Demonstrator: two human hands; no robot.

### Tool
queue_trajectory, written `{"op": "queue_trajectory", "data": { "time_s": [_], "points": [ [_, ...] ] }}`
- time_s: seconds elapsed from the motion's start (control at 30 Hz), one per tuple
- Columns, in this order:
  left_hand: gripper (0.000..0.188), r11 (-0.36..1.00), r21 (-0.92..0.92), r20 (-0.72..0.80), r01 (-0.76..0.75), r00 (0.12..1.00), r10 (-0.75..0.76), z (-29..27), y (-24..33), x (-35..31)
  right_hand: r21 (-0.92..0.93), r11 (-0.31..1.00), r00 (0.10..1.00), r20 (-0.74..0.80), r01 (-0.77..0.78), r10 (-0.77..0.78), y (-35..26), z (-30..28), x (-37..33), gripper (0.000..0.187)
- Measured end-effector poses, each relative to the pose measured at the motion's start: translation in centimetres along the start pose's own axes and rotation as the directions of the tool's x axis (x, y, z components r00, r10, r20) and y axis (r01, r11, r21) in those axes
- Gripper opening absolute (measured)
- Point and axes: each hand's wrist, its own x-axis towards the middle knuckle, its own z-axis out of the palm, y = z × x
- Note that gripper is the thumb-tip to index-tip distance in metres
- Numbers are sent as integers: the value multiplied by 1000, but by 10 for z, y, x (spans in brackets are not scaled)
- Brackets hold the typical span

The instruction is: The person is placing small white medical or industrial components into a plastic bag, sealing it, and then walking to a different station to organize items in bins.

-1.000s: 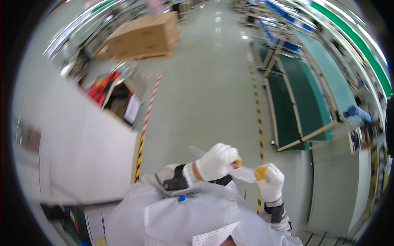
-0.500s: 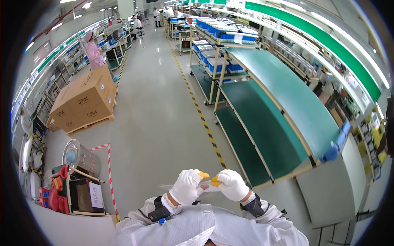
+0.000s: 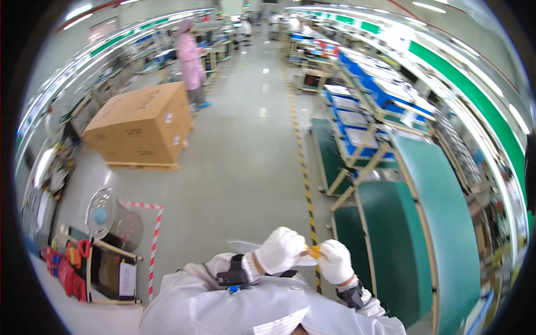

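Observation:
My left hand (image 3: 279, 250), in a white glove, is closed in a pinch in front of my chest. Close beside it my right hand (image 3: 335, 261), gloved the same way, is also closed, and the orange-yellow fingertips of both hands meet or nearly meet. A thin piece of clear plastic film (image 3: 305, 261) shows between the hands, below the fingertips. More see-through film sticks out to the left, behind my left hand. The fingers cover most of it, so its full shape is hidden. Dark bands with small boxes sit on both wrists.
On the right stands a green-topped shelf rack (image 3: 441, 206), with blue bins (image 3: 357, 139) on a rack beyond. A large cardboard box (image 3: 134, 128) rests on a pallet at left, near a person in pink (image 3: 190, 56). A metal drum (image 3: 120, 223) and a small cart (image 3: 114, 271) stand nearer.
My view has swung, so the box, drum and racks sit farther right in the picture. Both hands stay together at my chest, still pinching the film.

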Motion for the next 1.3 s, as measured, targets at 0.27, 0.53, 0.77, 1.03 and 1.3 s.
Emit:
{"op": "queue_trajectory", "data": {
  "time_s": [0.27, 0.53, 0.77, 1.03, 1.3],
  "points": [
    [8, 986, -4, 54, 169, 984, -169, 15, -231, 86, 150, 987, 991, -111, -52, 70, 158, 70, 190, 22],
    [8, 966, 4, -46, 259, 965, -259, 6, -439, 217, 169, 986, 999, -54, 8, 2, 310, 94, 414, 22],
    [11, 946, 4, -96, 325, 941, -323, 14, -635, 294, 170, 984, 998, -38, 58, -52, 428, 136, 588, 23],
    [14, 953, -37, -55, 302, 951, -304, 22, -867, 407, 138, 989, 998, -39, -51, 57, 570, 183, 763, 24],
    [9, 988, 15, 156, 151, 976, -152, 45, -1084, 521, 127, 968, 956, -175, -216, 236, 712, 204, 916, 18]
  ]
}}
